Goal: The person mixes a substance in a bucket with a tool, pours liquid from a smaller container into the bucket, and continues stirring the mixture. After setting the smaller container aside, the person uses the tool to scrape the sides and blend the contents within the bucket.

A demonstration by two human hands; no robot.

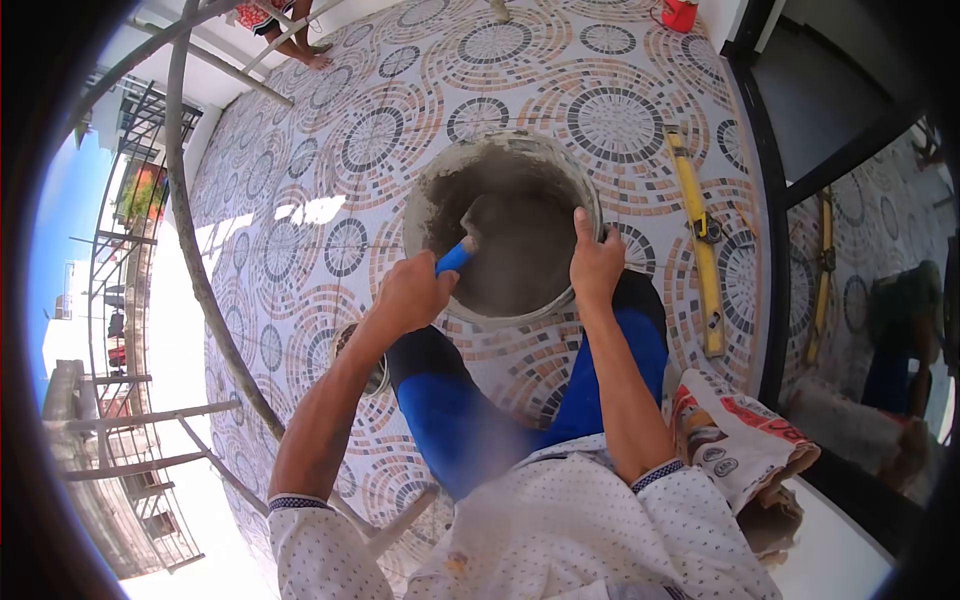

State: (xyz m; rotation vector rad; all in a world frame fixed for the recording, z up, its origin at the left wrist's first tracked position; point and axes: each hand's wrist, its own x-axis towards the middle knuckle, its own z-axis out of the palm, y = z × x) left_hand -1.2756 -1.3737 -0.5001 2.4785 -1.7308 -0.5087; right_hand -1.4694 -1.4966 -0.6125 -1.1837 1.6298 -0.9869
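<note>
A round bucket (418, 205) crusted with dried cement stands between my knees, with grey wet mortar (520, 255) inside. My left hand (413, 292) is closed round the blue handle of a trowel (457, 256), whose blade reaches into the bucket over the mortar. On the bucket's right side, my right hand (597, 265) grips the rim, thumb up and fingers around the edge. Part of the trowel's blade blends with the grey mix.
A yellow spirit level (695, 235) lies on the patterned tile floor to the right, beside a dark-framed glass door (770, 230). A torn cement bag (740, 440) is by my right leg. Wooden poles (190, 240) stand at left. Another person's legs (295, 40) and a red container (679, 14) are farther off.
</note>
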